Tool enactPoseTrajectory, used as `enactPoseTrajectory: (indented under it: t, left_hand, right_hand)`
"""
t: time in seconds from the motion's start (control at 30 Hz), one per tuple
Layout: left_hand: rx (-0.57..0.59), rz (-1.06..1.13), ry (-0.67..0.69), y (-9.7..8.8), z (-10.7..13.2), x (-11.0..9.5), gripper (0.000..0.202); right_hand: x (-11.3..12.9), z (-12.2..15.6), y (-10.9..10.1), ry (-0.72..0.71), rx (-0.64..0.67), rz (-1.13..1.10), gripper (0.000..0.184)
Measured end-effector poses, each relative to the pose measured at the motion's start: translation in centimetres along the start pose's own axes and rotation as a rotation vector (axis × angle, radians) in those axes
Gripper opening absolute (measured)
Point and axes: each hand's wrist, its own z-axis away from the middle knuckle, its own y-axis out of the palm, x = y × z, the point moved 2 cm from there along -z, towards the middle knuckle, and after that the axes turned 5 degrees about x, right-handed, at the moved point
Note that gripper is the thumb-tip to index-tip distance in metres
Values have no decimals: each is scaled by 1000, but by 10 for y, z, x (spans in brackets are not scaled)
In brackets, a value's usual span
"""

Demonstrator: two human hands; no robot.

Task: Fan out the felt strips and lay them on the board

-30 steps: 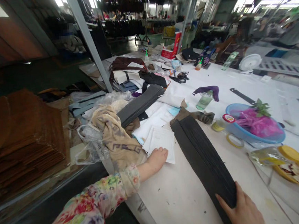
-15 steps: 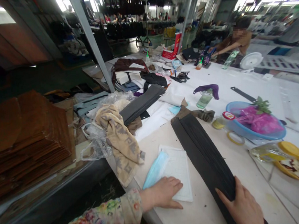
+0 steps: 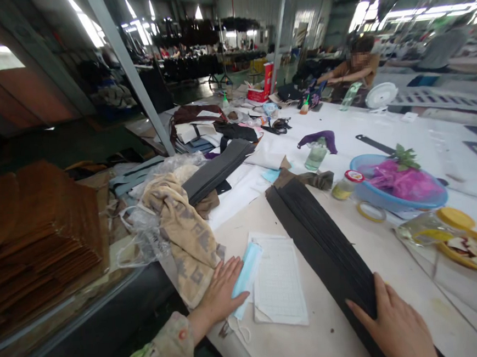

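Note:
My left hand [image 3: 225, 292] lies open at the near left edge of the table, fingers stretched out and touching a light blue face mask [image 3: 246, 274]. Just right of the mask is a white sheet of paper with a printed grid [image 3: 277, 280]. A long stack of dark fabric strips [image 3: 321, 232] runs from the middle of the table toward me. Over its near end, my right hand [image 3: 401, 322] grips the strips, thumb on top and fingers along the right side. The underside of that grip is hidden.
A patterned towel [image 3: 189, 232] and another dark strip bundle [image 3: 217, 169] lie left. A blue basin [image 3: 401, 204], a lidded jar [image 3: 347, 185], a tape roll [image 3: 371, 212] and a yellow dish [image 3: 475, 253] stand right. Brown sheets [image 3: 40, 227] are piled far left. A person [image 3: 357, 64] works opposite.
My left hand has moved left off the paper onto the mask, which now lies straighter, with its ear loop showing. My right hand stays on the strips. The view has shifted slightly.

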Motion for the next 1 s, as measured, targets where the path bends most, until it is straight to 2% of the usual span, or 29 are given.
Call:
enactPoseTrajectory:
  t: [0.13,0.23,0.3,0.37,0.5,0.53,0.6,0.7,0.73,0.8,0.9,0.97,1.0]
  left_hand:
    - [-68,-19,53,3,4,1,64]
    - [-144,16,70,1,7,2,58]
    - [-187,69,80,1,9,3,51]
    - [-205,142,116,1,10,1,41]
    - [-233,362,205,2,12,1,29]
    - [-281,427,192,3,14,3,27]
    - [-463,549,101,4,19,11,24]
    - [-785,676,-70,1,31,24,25]
    - [-836,693,-78,-4,32,26,26]
    - [-855,675,-2,-22,26,25,27]
    - [-817,551,138,-63,-10,22,30]
    - [-731,433,92,-86,-44,28,33]
    - [-632,353,33,-92,-60,34,36]
  right_hand:
    - [1,2,5,16,-91,13,79]
    - [19,0,-4,-29,-223,-12,71]
    - [45,-3,-11,-114,-306,-65,64]
    - [82,-3,-13,-257,-348,-153,56]
    - [162,6,9,-592,-257,-416,44]
    - [176,10,18,-638,-224,-478,42]
    - [195,16,35,-658,-196,-567,41]
    - [203,25,50,-630,-210,-608,45]
    - [202,27,52,-624,-215,-604,45]
    - [201,29,52,-629,-223,-578,42]
    - [202,31,50,-639,-240,-526,39]
    - [203,30,50,-646,-244,-500,40]
    - [204,30,51,-649,-244,-491,41]
